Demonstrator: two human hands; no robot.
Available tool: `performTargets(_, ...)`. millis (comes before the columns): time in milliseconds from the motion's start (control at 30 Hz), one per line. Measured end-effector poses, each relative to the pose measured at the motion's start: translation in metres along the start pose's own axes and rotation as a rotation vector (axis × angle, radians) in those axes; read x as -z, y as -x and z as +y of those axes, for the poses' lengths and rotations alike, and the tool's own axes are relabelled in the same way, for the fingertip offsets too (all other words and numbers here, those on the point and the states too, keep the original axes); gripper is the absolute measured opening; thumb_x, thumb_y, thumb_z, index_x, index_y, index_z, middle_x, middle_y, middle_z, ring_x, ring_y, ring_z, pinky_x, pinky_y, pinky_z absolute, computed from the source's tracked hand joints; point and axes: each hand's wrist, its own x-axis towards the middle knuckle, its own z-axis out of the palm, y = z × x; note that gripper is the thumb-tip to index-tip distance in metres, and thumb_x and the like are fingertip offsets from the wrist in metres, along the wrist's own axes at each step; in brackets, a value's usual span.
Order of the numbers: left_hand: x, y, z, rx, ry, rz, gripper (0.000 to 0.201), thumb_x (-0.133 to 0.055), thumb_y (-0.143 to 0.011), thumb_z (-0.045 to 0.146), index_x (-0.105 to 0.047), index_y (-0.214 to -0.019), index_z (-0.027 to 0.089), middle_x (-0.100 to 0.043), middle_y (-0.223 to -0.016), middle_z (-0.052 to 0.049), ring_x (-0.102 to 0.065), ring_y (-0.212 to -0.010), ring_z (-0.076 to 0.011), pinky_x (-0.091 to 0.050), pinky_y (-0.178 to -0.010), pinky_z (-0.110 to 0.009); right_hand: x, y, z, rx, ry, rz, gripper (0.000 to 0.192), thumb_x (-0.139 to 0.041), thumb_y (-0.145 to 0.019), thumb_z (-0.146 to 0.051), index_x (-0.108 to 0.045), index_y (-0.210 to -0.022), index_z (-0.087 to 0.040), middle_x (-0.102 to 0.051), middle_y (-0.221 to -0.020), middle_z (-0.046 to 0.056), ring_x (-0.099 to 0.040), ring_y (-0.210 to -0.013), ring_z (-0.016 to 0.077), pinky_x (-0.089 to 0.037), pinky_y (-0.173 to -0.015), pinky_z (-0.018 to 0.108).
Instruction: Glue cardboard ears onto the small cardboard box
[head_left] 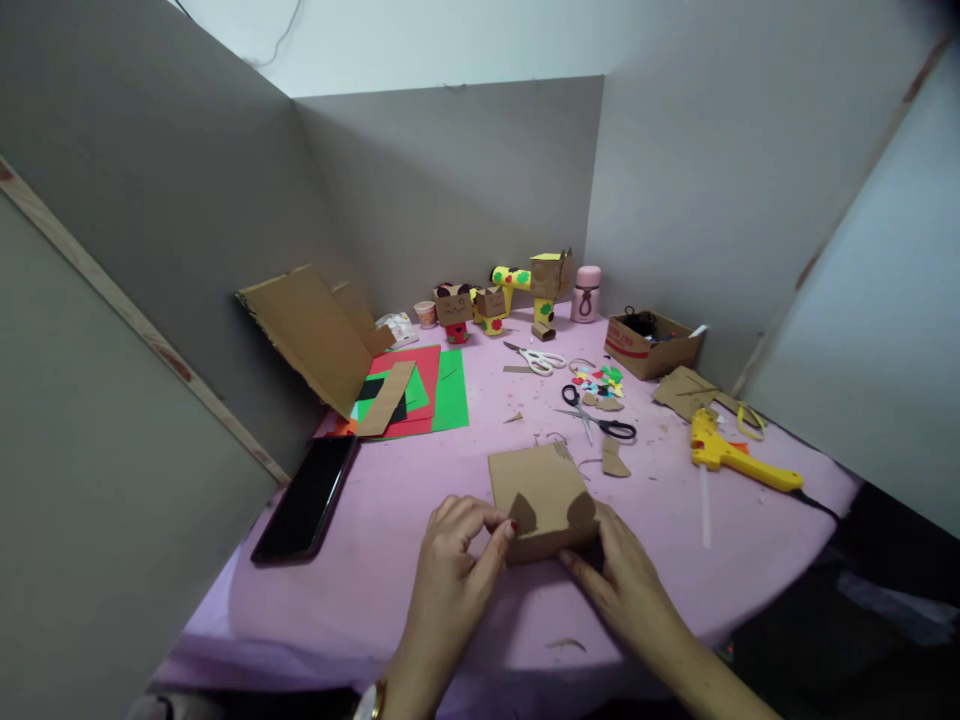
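A small brown cardboard box [551, 485] sits on the pink table cover in front of me. Two dark, leaf-shaped cardboard ears [523, 513] stand along its near edge, one toward each corner. My left hand [465, 545] closes on the box's near left corner, thumb and fingers around the left ear. At the near right corner my right hand [611, 560] grips the box, its thumb on the front face. Just beyond the box are black-handled scissors [600, 418] and a curved cardboard scrap [615, 458].
A yellow glue gun [739, 462] lies to the right, its cord running off the edge. White scissors [538, 358], paper scraps [600, 380] and a box of odds and ends [652, 350] are farther back. A tablet [307, 500] lies left, below coloured paper [452, 390]. Cardboard animals [455, 310] stand behind.
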Motion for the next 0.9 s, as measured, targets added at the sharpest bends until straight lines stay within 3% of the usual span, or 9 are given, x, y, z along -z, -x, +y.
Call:
performTargets(300, -0.002, 0.002, -0.001, -0.006, 0.018, 0.020, 0.016, -0.056, -0.091, 0.019, -0.062, -0.076, 0.019, -0.064, -0.076, -0.002, -0.057, -0.078, -0.0187, -0.042, -0.071, -0.030, 0.001, 0.001, -0.003, -0.042, -0.070, -0.021, 0.047, -0.054, -0.088, -0.028, -0.043, -0.132, -0.016, -0.055, -0.133, 0.019, -0.050, -0.126, 0.0331, -0.037, -0.106, 0.057)
performTargets(400, -0.002, 0.002, -0.002, -0.007, 0.026, 0.030, 0.015, -0.056, -0.091, 0.019, -0.062, -0.077, 0.019, -0.064, -0.076, -0.001, -0.057, -0.078, -0.0183, -0.043, -0.072, -0.030, 0.008, -0.004, -0.004, -0.070, -0.121, -0.058, 0.068, -0.064, -0.082, -0.035, -0.034, -0.141, -0.018, -0.046, -0.144, 0.019, -0.043, -0.134, 0.0339, -0.034, -0.109, 0.058)
performTargets(500, -0.002, 0.002, -0.001, -0.005, 0.026, 0.031, 0.015, -0.057, -0.090, 0.018, -0.062, -0.076, 0.020, -0.064, -0.075, -0.001, -0.058, -0.077, -0.0183, -0.044, -0.071, -0.029, 0.021, -0.020, -0.003, -0.092, -0.165, -0.114, 0.098, -0.072, -0.074, -0.040, -0.015, -0.151, -0.018, -0.028, -0.156, 0.023, -0.028, -0.144, 0.0347, -0.026, -0.113, 0.060)
performTargets(667, -0.002, 0.001, -0.001, -0.002, 0.023, 0.027, 0.016, -0.056, -0.090, 0.019, -0.063, -0.076, 0.019, -0.065, -0.076, -0.002, -0.059, -0.078, -0.0192, -0.044, -0.071, -0.030, 0.034, -0.057, 0.003, -0.026, -0.244, -0.275, 0.135, -0.085, -0.057, -0.034, 0.006, -0.155, -0.017, -0.007, -0.163, 0.022, -0.010, -0.149, 0.0311, -0.016, -0.117, 0.054)
performTargets(767, -0.001, 0.001, -0.002, -0.004, 0.022, 0.023, 0.016, -0.056, -0.090, 0.020, -0.063, -0.076, 0.019, -0.065, -0.077, -0.003, -0.059, -0.078, -0.0194, -0.044, -0.070, -0.031, 0.034, -0.066, 0.003, -0.003, -0.305, -0.350, 0.144, -0.087, -0.054, -0.031, 0.017, -0.153, -0.019, -0.002, -0.163, 0.021, -0.010, -0.149, 0.0304, -0.020, -0.115, 0.053)
performTargets(900, 0.000, 0.001, -0.001, -0.003, 0.021, 0.013, 0.017, -0.056, -0.091, 0.020, -0.063, -0.076, 0.019, -0.065, -0.076, -0.003, -0.058, -0.077, -0.0192, -0.044, -0.070, -0.030, 0.031, -0.065, 0.001, -0.007, -0.375, -0.392, 0.143, -0.086, -0.058, -0.032, 0.022, -0.151, -0.019, -0.002, -0.163, 0.022, -0.020, -0.148, 0.0299, -0.027, -0.113, 0.050)
